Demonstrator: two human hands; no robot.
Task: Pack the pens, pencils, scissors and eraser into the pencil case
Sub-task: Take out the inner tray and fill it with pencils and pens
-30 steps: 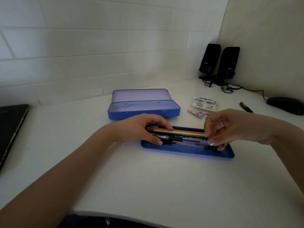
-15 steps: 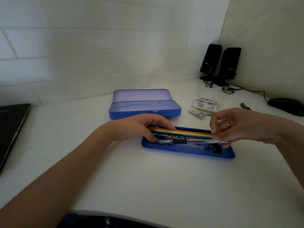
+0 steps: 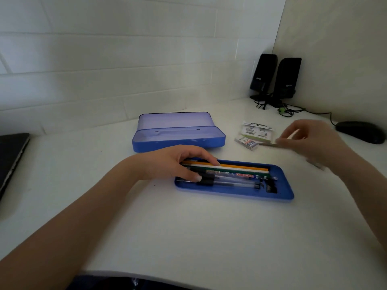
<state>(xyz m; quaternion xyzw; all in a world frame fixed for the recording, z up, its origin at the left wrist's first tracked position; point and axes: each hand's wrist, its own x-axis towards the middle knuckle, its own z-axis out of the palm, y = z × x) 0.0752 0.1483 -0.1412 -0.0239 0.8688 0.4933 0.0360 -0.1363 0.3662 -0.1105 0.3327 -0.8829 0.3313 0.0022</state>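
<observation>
A blue inner tray (image 3: 234, 195) lies on the white desk and holds orange, white and green pencils (image 3: 240, 167) and clear pens (image 3: 234, 183). My left hand (image 3: 167, 162) rests on their left ends, fingers over the pencils and thumb on the pens. The open blue pencil case (image 3: 178, 141) stands behind the tray, with nothing inside. A wrapped eraser (image 3: 247, 142) lies right of the case. My right hand (image 3: 314, 141) hovers blurred beside the eraser with curled fingers; whether it holds anything cannot be told.
A printed packet (image 3: 256, 131) lies behind the eraser. Two black speakers (image 3: 276, 76) with cables stand in the back corner, a black mouse (image 3: 360, 131) at the right edge. A dark laptop (image 3: 10, 155) sits at the far left.
My right hand has left the right end of the tray and moved up and right, next to the eraser. The black marker seen there before is now hidden by it. My left hand has stayed put.
</observation>
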